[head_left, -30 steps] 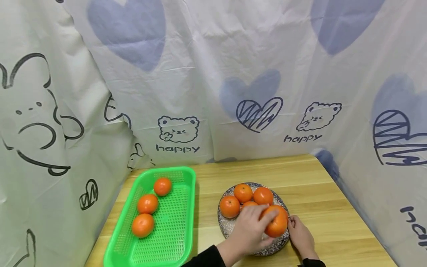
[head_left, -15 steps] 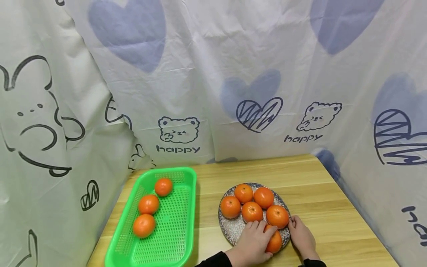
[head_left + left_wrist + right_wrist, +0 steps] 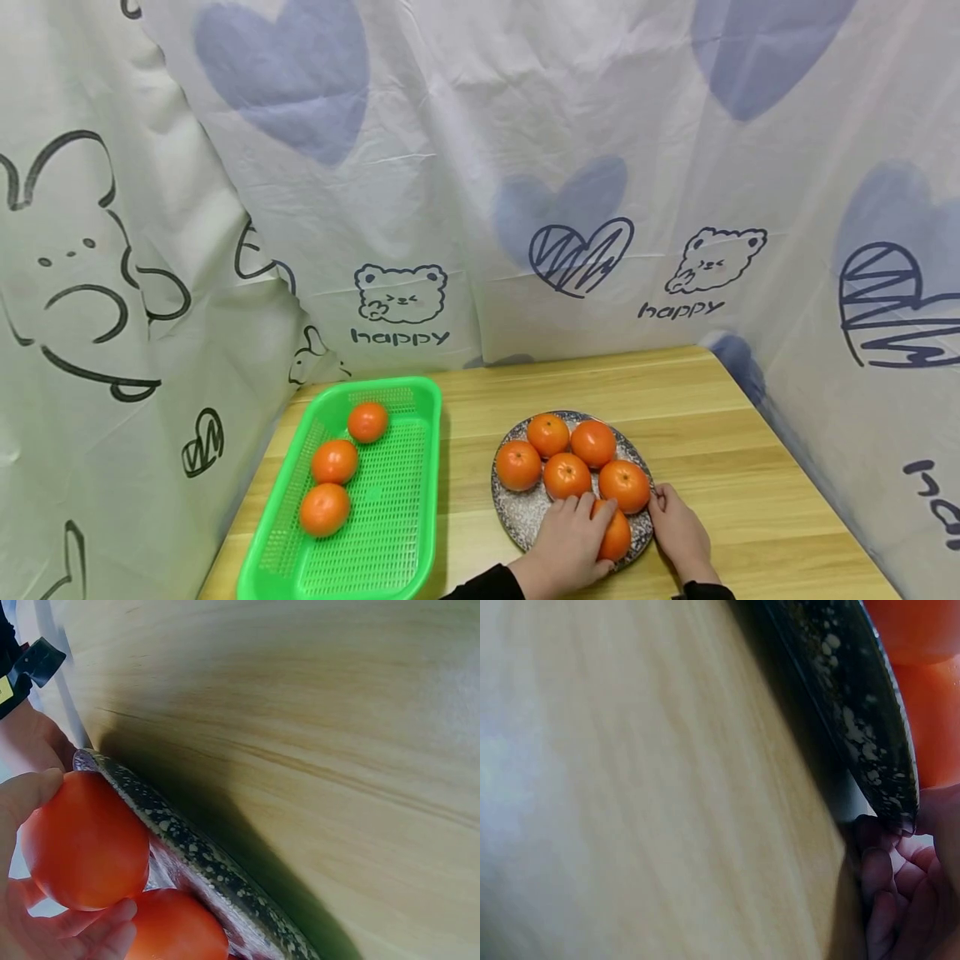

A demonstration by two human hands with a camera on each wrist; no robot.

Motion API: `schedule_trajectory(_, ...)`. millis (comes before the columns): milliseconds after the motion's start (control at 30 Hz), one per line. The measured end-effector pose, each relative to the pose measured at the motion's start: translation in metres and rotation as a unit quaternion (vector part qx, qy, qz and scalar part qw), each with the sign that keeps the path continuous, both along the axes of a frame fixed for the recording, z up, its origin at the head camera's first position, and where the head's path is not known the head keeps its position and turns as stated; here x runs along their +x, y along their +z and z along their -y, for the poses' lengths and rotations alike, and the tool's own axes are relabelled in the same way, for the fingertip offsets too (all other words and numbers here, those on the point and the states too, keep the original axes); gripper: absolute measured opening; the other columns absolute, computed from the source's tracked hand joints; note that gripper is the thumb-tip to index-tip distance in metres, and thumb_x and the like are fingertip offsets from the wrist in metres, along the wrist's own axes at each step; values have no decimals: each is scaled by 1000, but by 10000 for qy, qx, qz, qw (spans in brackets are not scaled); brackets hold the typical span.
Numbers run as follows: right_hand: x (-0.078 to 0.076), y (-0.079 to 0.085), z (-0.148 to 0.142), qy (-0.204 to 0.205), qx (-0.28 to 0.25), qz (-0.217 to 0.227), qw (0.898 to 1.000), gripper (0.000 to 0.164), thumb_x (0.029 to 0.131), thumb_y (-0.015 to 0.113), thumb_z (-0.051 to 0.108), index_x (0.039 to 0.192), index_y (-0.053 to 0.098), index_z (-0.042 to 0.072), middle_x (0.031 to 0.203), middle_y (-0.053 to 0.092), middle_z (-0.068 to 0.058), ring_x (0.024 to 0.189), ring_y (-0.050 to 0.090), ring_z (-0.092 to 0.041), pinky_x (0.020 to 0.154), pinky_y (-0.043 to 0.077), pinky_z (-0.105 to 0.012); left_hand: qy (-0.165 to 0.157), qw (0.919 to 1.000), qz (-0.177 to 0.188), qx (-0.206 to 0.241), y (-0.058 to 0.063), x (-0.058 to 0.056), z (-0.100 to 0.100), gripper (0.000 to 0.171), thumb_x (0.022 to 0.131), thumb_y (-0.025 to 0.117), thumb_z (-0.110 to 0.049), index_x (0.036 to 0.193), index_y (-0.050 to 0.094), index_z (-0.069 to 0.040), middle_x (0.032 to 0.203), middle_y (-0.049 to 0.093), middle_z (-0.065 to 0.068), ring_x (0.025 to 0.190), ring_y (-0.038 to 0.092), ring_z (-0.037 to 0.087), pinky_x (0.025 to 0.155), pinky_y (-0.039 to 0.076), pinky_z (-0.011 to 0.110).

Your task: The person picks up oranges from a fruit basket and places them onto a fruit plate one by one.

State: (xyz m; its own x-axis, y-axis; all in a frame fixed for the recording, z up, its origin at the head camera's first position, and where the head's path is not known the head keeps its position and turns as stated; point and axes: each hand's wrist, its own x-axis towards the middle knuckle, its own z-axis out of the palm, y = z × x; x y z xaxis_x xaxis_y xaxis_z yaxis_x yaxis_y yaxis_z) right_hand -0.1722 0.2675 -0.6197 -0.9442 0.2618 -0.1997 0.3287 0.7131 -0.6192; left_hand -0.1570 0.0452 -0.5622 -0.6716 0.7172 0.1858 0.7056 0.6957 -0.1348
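Observation:
My left hand (image 3: 564, 543) grips an orange (image 3: 617, 536) at the front of a round speckled plate (image 3: 524, 515). In the left wrist view, thumb and fingers curve around that orange (image 3: 86, 840), which sits low inside the dark plate rim (image 3: 191, 851). Several more oranges lie on the plate just beyond it, one of them a whole orange (image 3: 624, 486) right behind the held one. At the plate's right side my right hand (image 3: 681, 535) pinches the rim. Seen from the right wrist, its fingers (image 3: 877, 870) are curled under the plate edge (image 3: 862, 742).
To the left stands a green plastic basket (image 3: 429, 500) with perforated sides. Three oranges rest along its left side, the nearest being an orange (image 3: 325, 509). Both containers are on a wooden table (image 3: 720, 433), with a printed cloth (image 3: 420, 183) hanging behind and at the sides.
My left hand has lowered its orange toward me, from above the plate's right side to the plate's front. The orange behind it has come into view. My right hand stays at the rim.

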Motion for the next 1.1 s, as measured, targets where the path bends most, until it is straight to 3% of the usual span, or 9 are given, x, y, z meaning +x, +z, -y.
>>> schedule_trajectory(167, 0, 0, 0, 11, 17, -12, 10000, 37, 102, 45, 28, 122, 59, 0, 87, 61, -5, 83, 60, -24, 67, 44, -36, 30, 9999, -20, -146, 0, 1, -1, 80, 82, 70, -69, 145, 47, -25, 120, 61, -3, 93, 62, 11, 78, 51, 25)
schedule_trajectory(533, 0, 3, 0, 25, -18, -4, 10000, 34, 103, 45, 29, 118, 59, 2, 83, 58, -3, 79, 57, -23, 65, 41, -34, -75, 9985, -523, -151, 1, 3, 0, 84, 78, 73, -71, 142, 49, -23, 122, 62, -1, 91, 63, 11, 76, 49, 25)
schedule_trajectory(867, -1, 3, 1, 1, 3, -12, 10000, 35, 102, 45, 28, 119, 59, 1, 83, 58, -4, 80, 58, -23, 65, 41, -34, -14, 9989, -415, -234, 1, 1, 1, 88, 76, 71, -73, 144, 48, -22, 118, 61, -3, 86, 62, 10, 73, 50, 24)
schedule_trajectory(1000, -1, 3, 1, -18, 2, 32, 10000, 35, 102, 45, 28, 119, 59, 1, 82, 57, -4, 79, 56, -22, 64, 40, -33, -11, 9989, -383, -252, 12, 2, 4, 90, 77, 69, -75, 145, 47, -21, 119, 61, -2, 87, 63, 11, 73, 51, 25)
schedule_trajectory(1100, -1, 3, 1, -24, 5, 46, 10000, 35, 102, 45, 28, 119, 59, 1, 82, 58, -4, 79, 57, -22, 64, 40, -32, 47, 9995, -237, -223, 31, 0, 6, 91, 77, 69, -76, 146, 45, -21, 121, 62, -1, 91, 65, 13, 75, 53, 26)
